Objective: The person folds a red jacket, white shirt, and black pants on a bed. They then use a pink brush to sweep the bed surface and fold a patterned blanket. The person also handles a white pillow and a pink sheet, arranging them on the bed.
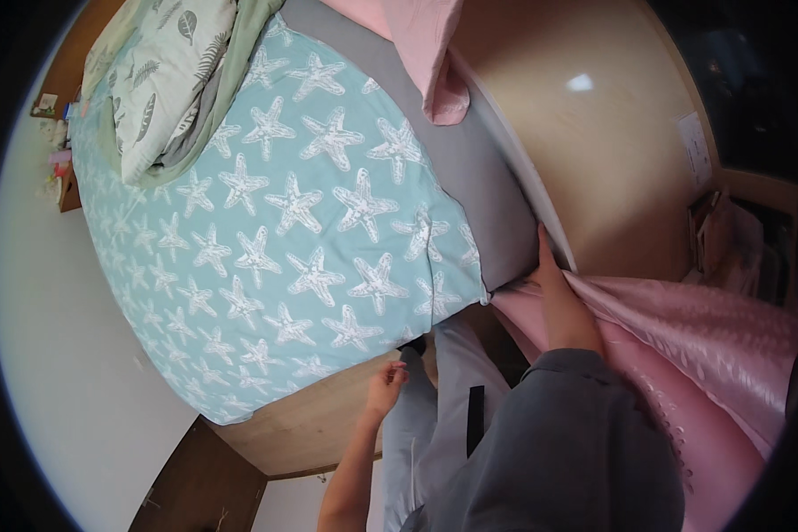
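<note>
A bed stands before me, spread with a teal starfish-print cover (294, 203). Along its right side, the grey fitted sheet (453, 143) over the mattress is exposed. My right hand (543, 267) is at the near right corner of the mattress, its thumb against the grey side and its other fingers largely hidden. My left hand (387, 389) hangs just below the cover's near edge, in front of my grey trousers (462, 359). Its fingers are loosely bent, and I see nothing in them.
A leaf-print quilt (173, 86) lies heaped at the upper left. Pink fabric (432, 53) drapes over the bed's far right side. A pink curtain (691, 372) hangs close to my right arm. Beyond the bed's right edge is a smooth beige surface (592, 146). A brown door (203, 479) is at lower left.
</note>
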The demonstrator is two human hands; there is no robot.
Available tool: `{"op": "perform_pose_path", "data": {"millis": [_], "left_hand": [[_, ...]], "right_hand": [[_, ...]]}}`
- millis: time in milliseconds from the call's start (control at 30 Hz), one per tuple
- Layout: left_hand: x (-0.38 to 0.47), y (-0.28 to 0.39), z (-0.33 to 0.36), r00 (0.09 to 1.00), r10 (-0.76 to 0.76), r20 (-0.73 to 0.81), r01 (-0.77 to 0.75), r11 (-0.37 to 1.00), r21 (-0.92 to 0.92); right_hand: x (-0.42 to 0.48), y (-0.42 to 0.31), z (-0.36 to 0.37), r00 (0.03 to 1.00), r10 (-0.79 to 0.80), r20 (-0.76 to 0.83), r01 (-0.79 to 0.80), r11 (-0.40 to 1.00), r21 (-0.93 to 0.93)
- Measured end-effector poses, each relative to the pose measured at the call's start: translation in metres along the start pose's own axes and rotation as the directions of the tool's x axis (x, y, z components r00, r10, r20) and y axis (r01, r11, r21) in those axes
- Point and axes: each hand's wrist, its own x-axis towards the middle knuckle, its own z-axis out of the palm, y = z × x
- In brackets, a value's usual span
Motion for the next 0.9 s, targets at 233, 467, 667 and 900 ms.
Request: {"op": "perform_pose_path", "data": {"millis": [233, 467, 667, 900], "left_hand": [[0.015, 0.010, 0.002, 0.996, 0.031, -0.084, -0.021, 0.993, 0.114], [0.027, 0.092, 0.040, 0.994, 0.091, -0.054, -0.087, 0.993, 0.082], [0.081, 0.183, 0.120, 0.937, 0.316, -0.147, -0.310, 0.949, 0.063], [0.155, 0.206, 0.096, 0.964, 0.231, -0.130, -0.114, 0.804, 0.583]], "right_hand": [[0.072, 0.025, -0.058, 0.729, -0.639, -0.247, 0.311, 0.630, -0.712], [-0.055, 0.071, 0.027, 0.281, -0.937, -0.207, 0.406, 0.312, -0.859], [-0.141, 0.119, 0.137, 0.223, -0.975, -0.006, 0.503, 0.121, -0.856], [-0.150, 0.090, 0.119, 0.490, -0.677, 0.549, 0.851, 0.234, -0.471]]}}
